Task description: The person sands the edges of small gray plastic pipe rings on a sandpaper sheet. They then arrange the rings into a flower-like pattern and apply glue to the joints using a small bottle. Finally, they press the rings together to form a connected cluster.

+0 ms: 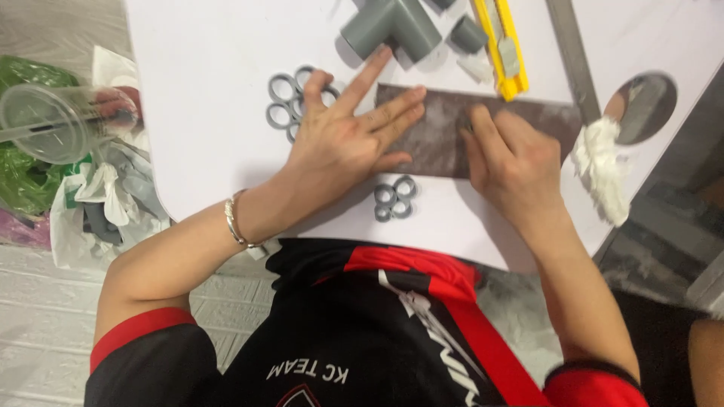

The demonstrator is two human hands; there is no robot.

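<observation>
My left hand [343, 139] lies flat, fingers spread, pinning the brown sandpaper sheet [445, 136] mid-table [204, 113]; my right hand's [513, 162] bent fingers press it.

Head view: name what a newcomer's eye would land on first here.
First come the two bare hands at the middle of the white table: the left hand lies flat with fingers spread on a dark sheet of sandpaper, and the right hand presses down on the same sheet. Next, the grey pipe tee and yellow utility knife lie beyond it at the far edge, with small grey rings clustered by the left hand.
</observation>
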